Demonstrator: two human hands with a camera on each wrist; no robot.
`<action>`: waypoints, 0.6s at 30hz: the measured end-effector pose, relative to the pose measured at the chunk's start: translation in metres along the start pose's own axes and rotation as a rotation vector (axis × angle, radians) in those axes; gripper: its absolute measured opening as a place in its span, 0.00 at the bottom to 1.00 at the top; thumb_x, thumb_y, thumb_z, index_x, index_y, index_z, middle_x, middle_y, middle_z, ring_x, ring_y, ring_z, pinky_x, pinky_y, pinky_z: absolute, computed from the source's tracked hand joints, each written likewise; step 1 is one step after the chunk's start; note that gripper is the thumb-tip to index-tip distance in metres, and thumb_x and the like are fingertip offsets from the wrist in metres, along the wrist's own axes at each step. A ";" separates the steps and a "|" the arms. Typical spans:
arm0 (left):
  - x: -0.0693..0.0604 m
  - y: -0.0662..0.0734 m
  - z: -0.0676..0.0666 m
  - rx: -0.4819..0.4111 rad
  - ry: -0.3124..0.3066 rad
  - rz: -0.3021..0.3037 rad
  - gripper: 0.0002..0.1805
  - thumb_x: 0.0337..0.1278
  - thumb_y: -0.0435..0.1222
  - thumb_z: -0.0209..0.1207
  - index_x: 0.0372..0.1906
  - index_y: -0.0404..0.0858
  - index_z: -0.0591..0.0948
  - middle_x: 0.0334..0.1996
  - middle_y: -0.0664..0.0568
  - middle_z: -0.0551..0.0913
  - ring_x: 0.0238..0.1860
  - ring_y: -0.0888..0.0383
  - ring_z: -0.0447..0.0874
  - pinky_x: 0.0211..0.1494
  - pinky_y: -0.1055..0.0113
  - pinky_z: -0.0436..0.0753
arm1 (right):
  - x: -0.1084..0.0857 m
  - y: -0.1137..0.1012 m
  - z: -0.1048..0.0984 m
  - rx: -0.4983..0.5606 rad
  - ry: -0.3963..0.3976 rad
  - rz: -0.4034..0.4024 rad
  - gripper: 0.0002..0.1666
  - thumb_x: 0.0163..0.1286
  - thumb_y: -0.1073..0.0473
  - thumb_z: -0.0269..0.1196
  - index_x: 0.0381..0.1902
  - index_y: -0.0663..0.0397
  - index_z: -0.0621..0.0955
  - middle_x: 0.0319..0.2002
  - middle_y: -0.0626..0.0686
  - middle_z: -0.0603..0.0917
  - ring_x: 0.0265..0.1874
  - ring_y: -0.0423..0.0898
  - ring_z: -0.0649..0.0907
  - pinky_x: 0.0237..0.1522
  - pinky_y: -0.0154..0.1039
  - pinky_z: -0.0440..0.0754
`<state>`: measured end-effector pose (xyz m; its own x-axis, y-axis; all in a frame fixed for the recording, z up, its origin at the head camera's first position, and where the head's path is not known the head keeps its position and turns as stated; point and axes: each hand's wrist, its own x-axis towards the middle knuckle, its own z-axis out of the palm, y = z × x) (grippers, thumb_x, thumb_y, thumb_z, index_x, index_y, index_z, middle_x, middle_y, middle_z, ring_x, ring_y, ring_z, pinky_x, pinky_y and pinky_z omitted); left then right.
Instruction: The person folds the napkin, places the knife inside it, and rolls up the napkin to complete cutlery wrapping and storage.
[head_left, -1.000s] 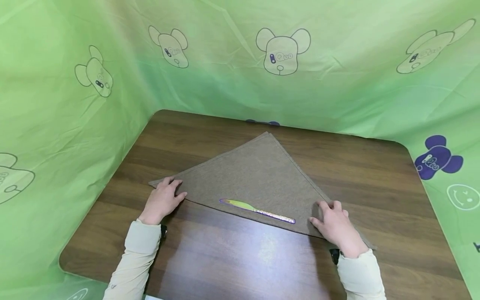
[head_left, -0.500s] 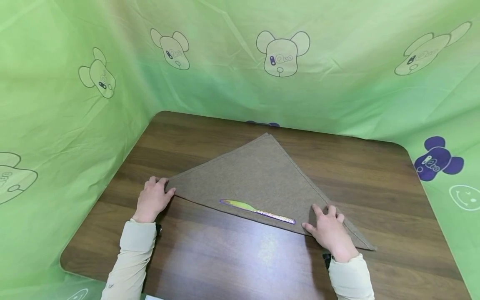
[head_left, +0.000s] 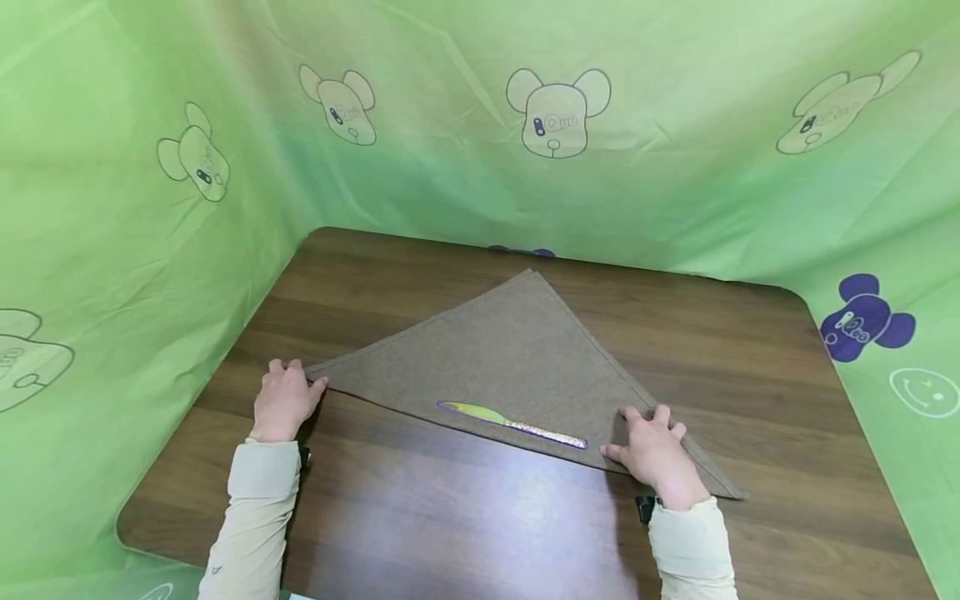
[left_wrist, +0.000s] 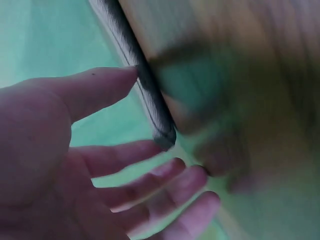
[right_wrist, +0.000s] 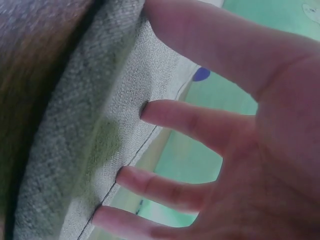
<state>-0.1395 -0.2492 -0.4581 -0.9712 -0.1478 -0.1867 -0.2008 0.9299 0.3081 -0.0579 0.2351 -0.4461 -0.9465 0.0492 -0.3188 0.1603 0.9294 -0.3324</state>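
Note:
A grey-brown cloth napkin [head_left: 487,350] lies folded into a triangle on the wooden table, its peak toward the far side. On it, close to the fold, rests an iridescent table knife [head_left: 512,425], blade to the left. My left hand [head_left: 282,402] is at the napkin's left corner. In the left wrist view its thumb [left_wrist: 107,87] touches the cloth edge and the other fingers spread past the tip. With spread fingers, my right hand [head_left: 657,454] rests on the cloth near the right corner; the right wrist view shows the fingertips [right_wrist: 155,109] touching the weave [right_wrist: 135,70].
The brown tabletop [head_left: 420,517] has rounded corners and reflects light in front of the napkin. A green printed curtain [head_left: 442,167] stands behind and along both sides of the table.
My left hand has slid left along the fold to the napkin's left tip. My right hand has shifted slightly left, uncovering more of the right corner. Knife and napkin stay in place.

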 end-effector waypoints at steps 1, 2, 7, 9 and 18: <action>0.000 -0.001 -0.001 0.000 -0.009 -0.016 0.32 0.65 0.45 0.53 0.56 0.16 0.68 0.53 0.20 0.63 0.52 0.23 0.68 0.43 0.36 0.77 | 0.000 0.000 0.000 0.002 0.003 0.003 0.40 0.58 0.51 0.69 0.62 0.68 0.69 0.53 0.83 0.60 0.44 0.79 0.64 0.43 0.64 0.70; 0.000 -0.003 -0.003 -0.002 -0.019 -0.032 0.33 0.65 0.46 0.53 0.54 0.16 0.69 0.52 0.20 0.63 0.52 0.23 0.68 0.43 0.36 0.77 | 0.000 0.000 0.000 0.006 0.005 0.003 0.40 0.57 0.51 0.70 0.61 0.68 0.69 0.53 0.83 0.60 0.44 0.79 0.64 0.43 0.64 0.69; 0.001 -0.011 -0.009 -0.028 -0.070 -0.046 0.34 0.65 0.49 0.51 0.52 0.16 0.70 0.51 0.19 0.63 0.52 0.22 0.67 0.46 0.35 0.75 | 0.000 0.001 0.000 0.014 0.016 -0.001 0.41 0.54 0.52 0.71 0.59 0.69 0.70 0.51 0.83 0.61 0.42 0.79 0.65 0.44 0.62 0.65; 0.002 -0.014 -0.010 -0.046 -0.084 -0.035 0.34 0.66 0.49 0.51 0.53 0.17 0.70 0.51 0.19 0.64 0.53 0.22 0.67 0.48 0.34 0.74 | 0.001 0.000 0.000 0.014 0.014 0.003 0.40 0.54 0.52 0.72 0.58 0.69 0.70 0.51 0.83 0.61 0.42 0.80 0.65 0.44 0.62 0.65; 0.008 -0.019 -0.011 -0.096 -0.108 -0.032 0.32 0.66 0.50 0.50 0.52 0.20 0.71 0.50 0.22 0.66 0.53 0.25 0.69 0.54 0.37 0.72 | 0.002 0.000 -0.001 0.019 0.007 0.017 0.41 0.54 0.51 0.71 0.59 0.68 0.69 0.51 0.82 0.60 0.42 0.80 0.64 0.43 0.62 0.66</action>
<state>-0.1450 -0.2718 -0.4550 -0.9458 -0.1350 -0.2953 -0.2477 0.8881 0.3873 -0.0605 0.2361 -0.4458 -0.9457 0.0672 -0.3182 0.1813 0.9212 -0.3443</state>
